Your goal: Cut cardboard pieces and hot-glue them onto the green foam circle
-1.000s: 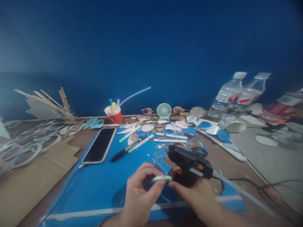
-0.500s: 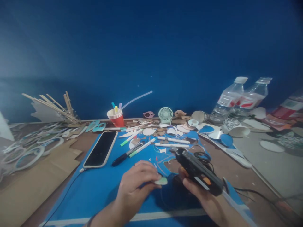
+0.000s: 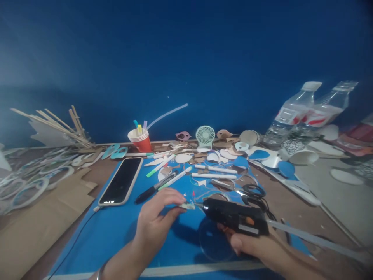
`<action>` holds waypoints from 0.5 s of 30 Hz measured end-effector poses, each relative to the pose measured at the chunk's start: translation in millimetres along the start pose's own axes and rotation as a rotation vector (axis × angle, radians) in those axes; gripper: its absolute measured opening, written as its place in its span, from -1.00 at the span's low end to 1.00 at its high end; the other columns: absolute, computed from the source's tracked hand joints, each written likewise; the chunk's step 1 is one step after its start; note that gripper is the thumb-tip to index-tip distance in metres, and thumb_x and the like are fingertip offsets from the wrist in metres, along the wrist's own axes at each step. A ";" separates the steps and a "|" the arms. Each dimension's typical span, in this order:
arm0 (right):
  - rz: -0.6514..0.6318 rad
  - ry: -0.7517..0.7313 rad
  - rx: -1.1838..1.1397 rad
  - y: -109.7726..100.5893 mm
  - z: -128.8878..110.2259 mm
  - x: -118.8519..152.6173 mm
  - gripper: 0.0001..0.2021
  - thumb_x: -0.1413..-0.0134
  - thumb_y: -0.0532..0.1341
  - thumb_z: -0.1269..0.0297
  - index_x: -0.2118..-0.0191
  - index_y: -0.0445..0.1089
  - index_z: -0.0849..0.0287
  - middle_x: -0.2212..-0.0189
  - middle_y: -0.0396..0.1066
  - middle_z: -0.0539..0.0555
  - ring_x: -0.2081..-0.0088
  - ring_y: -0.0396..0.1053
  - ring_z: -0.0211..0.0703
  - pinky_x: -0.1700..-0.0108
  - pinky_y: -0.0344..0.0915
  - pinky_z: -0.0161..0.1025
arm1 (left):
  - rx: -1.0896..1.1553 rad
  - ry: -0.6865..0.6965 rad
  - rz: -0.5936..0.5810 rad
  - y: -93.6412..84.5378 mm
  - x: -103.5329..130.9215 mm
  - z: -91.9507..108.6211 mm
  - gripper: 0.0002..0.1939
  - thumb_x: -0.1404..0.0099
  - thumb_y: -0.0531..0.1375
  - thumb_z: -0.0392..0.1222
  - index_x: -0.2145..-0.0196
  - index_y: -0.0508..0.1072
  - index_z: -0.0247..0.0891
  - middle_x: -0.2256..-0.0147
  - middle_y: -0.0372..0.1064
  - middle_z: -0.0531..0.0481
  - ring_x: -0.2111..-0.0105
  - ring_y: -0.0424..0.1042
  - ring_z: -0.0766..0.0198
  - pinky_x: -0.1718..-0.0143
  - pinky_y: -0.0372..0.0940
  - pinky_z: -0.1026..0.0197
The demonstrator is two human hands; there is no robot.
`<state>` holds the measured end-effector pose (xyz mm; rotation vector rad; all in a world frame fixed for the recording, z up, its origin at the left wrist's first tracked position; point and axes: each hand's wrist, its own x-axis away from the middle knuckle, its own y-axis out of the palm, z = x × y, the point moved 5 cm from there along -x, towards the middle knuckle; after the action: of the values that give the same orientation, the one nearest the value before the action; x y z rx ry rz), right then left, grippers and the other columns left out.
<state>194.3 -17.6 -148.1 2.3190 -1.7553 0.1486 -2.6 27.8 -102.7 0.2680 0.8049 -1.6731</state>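
Between thumb and fingers, my left hand [image 3: 159,214] pinches a small pale green cutout piece [image 3: 189,206] over the blue mat [image 3: 116,237]. My right hand [image 3: 244,241] is wrapped round the handle of a black hot glue gun [image 3: 236,216], with a long whitish glue stick [image 3: 305,237] coming out of its back. The gun's nozzle points left and is close to the piece; whether it touches cannot be made out. Below the gun lies a clear round outline [image 3: 217,239] on the mat. Scissors [image 3: 252,192] with black handles rest just behind the gun.
A phone [image 3: 121,182] on a cable lies at the left. Markers [image 3: 215,169], paper scraps and a mint fan [image 3: 205,136] spread along the back, beside a red paper cup [image 3: 142,143]. Plastic bottles [image 3: 294,112] stand at the right, wooden sticks [image 3: 58,124] at the far left.
The glue gun has swung to a more level pose, and its nozzle has come nearer the piece in my left hand. My left hand has shifted slightly left and up.
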 end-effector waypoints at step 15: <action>0.100 0.061 0.126 -1.9 12.9 0.3 -0.49 0.27 0.20 -0.18 0.44 0.39 0.26 0.60 0.29 0.04 0.60 0.19 -0.27 0.56 0.17 -0.32 | 0.018 -0.042 -0.067 5.0 -0.7 -2.3 -0.81 -0.14 0.15 -0.44 0.31 0.44 -0.21 0.36 0.43 -0.02 0.28 0.38 0.22 0.24 0.30 0.16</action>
<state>195.4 -20.5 -160.8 2.2846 -1.8827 0.3526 1.7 29.5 -105.8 0.2196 0.7755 -1.7438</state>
